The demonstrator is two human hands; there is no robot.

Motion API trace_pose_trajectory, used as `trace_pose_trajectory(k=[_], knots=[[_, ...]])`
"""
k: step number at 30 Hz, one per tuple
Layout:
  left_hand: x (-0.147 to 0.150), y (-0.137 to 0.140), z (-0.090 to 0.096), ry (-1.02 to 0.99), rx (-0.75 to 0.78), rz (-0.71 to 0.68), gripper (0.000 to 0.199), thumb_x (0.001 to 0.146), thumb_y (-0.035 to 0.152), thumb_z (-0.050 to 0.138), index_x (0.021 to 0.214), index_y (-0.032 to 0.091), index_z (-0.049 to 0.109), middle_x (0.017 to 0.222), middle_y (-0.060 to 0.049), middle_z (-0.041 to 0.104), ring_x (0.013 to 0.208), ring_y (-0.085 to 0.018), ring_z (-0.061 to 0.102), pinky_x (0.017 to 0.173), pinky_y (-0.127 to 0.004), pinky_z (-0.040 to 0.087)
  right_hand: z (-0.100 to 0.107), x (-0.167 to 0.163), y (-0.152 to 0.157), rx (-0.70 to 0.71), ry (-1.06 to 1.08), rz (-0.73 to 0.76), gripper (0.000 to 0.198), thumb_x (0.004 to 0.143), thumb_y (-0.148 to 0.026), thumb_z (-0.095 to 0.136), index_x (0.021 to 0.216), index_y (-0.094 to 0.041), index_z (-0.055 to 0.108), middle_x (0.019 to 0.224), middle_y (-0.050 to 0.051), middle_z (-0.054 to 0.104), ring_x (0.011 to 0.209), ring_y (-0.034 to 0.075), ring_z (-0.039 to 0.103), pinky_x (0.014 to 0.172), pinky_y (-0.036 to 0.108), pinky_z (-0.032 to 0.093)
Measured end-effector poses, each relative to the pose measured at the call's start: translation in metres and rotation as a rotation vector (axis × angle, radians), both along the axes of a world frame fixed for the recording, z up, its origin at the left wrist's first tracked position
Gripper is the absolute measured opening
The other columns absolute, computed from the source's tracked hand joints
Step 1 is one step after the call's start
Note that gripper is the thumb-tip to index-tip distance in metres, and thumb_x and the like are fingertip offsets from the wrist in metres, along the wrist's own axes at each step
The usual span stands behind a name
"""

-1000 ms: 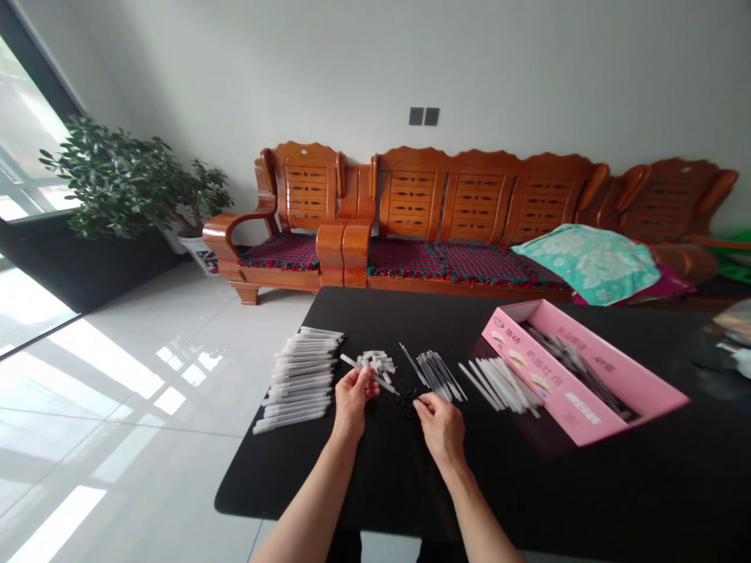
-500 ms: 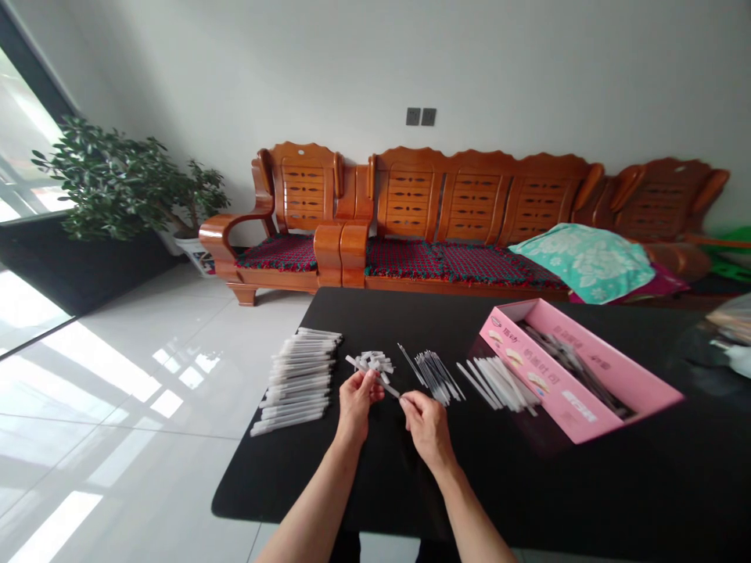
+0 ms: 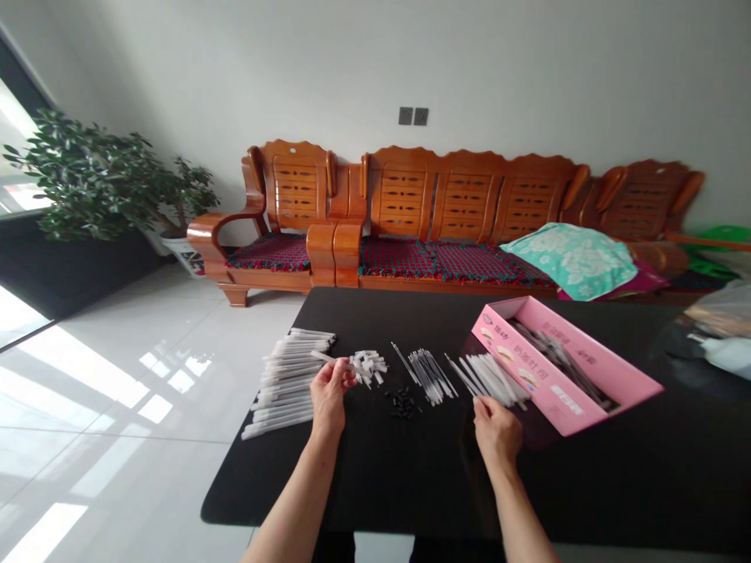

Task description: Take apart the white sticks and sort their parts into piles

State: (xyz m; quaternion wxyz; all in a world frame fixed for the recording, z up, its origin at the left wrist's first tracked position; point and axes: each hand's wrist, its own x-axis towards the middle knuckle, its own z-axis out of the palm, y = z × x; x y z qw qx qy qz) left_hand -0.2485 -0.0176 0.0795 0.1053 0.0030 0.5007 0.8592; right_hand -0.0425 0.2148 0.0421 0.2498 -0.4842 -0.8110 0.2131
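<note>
My left hand [image 3: 329, 391] is closed on a slim whitish pen [image 3: 321, 356], its far end pointing left over a row of similar white pens [image 3: 287, 383]. Just right of those fingers lies a heap of short white pen caps [image 3: 369, 366]. My right hand [image 3: 496, 428] pinches the near end of a thin pale pen barrel [image 3: 461, 374], at the left side of a bundle of translucent barrels [image 3: 496, 375]. Between the hands lie thin dark refills [image 3: 431, 374] and a small pile of black plugs [image 3: 402, 403].
A pink open box [image 3: 566, 383] holding dark sticks stands on the black table [image 3: 399, 477], right of the barrels. Behind the table is a wooden sofa [image 3: 404, 195] with a turquoise cushion [image 3: 578, 258]. A clear plastic bag [image 3: 719, 309] sits at the far right.
My hands were together over the black plugs, both on one pen. The left has moved left with the pen; the right has let go and moved right to the barrels.
</note>
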Motion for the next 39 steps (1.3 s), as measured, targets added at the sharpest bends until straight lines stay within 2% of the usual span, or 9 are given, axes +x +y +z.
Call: trace_pose_trajectory(k=[7,12,16,23,27,29,30,34,39], knots=[[0.015,0.007,-0.007,-0.004,-0.047,-0.122,0.044,0.063,0.047,0.081,0.083,0.009,0.071,0.065,-0.002,0.063,0.056,-0.01,0.056,0.054,-0.022,0.049,0.007,-0.019,-0.014,0.082,-0.305,0.013,0.028,0.094,-0.033,0.046,0.098,-0.023,0.072,0.084,0.01,0.073,0.072,0.021,0.063,0.057,0.028,0.029],[0.019,0.009,-0.008,-0.004,-0.072,-0.174,0.044,0.065,0.047,0.08,0.084,0.009,0.072,0.064,-0.003,0.062,0.057,-0.011,0.056,0.054,-0.021,0.048,0.011,-0.031,-0.015,0.096,-0.373,0.055,0.029,0.095,-0.033,0.046,0.111,-0.027,0.069,0.093,0.008,0.074,0.079,0.02,0.066,0.06,0.027,0.033],[0.019,0.009,-0.008,-0.006,-0.079,-0.183,0.043,0.066,0.047,0.08,0.084,0.009,0.072,0.067,-0.003,0.063,0.057,-0.01,0.057,0.054,-0.021,0.049,0.014,-0.036,-0.017,0.083,-0.429,0.085,0.029,0.095,-0.034,0.045,0.107,-0.029,0.071,0.089,0.007,0.073,0.076,0.02,0.066,0.059,0.026,0.034],[0.026,0.015,0.0,-0.012,-0.095,-0.255,0.042,0.066,0.047,0.08,0.082,0.009,0.072,0.064,-0.003,0.062,0.055,-0.01,0.056,0.052,-0.021,0.049,0.014,-0.042,-0.026,0.11,-0.372,0.151,0.03,0.094,-0.032,0.045,0.103,-0.028,0.073,0.081,0.009,0.072,0.069,0.02,0.064,0.057,0.026,0.034],[0.034,0.019,0.004,-0.016,-0.088,-0.352,0.043,0.065,0.048,0.081,0.084,0.009,0.073,0.065,-0.004,0.063,0.054,-0.01,0.057,0.053,-0.022,0.049,0.022,-0.045,-0.036,0.127,-0.178,0.143,0.031,0.092,-0.033,0.046,0.099,-0.023,0.074,0.074,0.01,0.071,0.064,0.019,0.062,0.056,0.026,0.034],[0.038,0.021,0.004,-0.002,-0.092,-0.414,0.042,0.067,0.048,0.08,0.085,0.01,0.073,0.065,-0.004,0.063,0.055,-0.011,0.057,0.054,-0.022,0.049,0.031,-0.049,-0.048,0.002,0.013,0.249,0.037,0.093,-0.041,0.044,0.089,-0.019,0.073,0.067,0.009,0.068,0.061,0.018,0.06,0.055,0.025,0.037],[0.04,0.023,0.004,0.012,-0.096,-0.44,0.042,0.069,0.048,0.079,0.085,0.01,0.073,0.064,-0.004,0.063,0.055,-0.011,0.057,0.053,-0.022,0.048,0.036,-0.052,-0.055,-0.12,0.116,0.35,0.042,0.093,-0.047,0.043,0.084,-0.018,0.072,0.064,0.007,0.066,0.058,0.017,0.059,0.054,0.024,0.038],[0.044,0.027,0.005,0.104,-0.142,-0.474,0.04,0.072,0.047,0.076,0.086,0.01,0.074,0.059,-0.001,0.059,0.049,-0.008,0.05,0.045,-0.018,0.038,0.05,-0.063,-0.085,-0.733,0.39,0.675,0.047,0.085,-0.06,0.053,0.087,-0.014,0.067,0.062,0.003,0.064,0.051,0.014,0.056,0.042,0.021,0.037],[0.03,0.021,0.01,0.059,-0.017,-0.408,0.049,0.073,0.048,0.076,0.106,0.012,0.073,0.077,-0.005,0.065,0.051,-0.005,0.046,0.046,-0.017,0.034,0.049,-0.063,-0.101,-1.135,0.528,0.743,0.04,0.078,-0.052,0.066,0.084,-0.012,0.064,0.053,-0.003,0.058,0.04,0.007,0.047,0.035,0.017,0.03]])
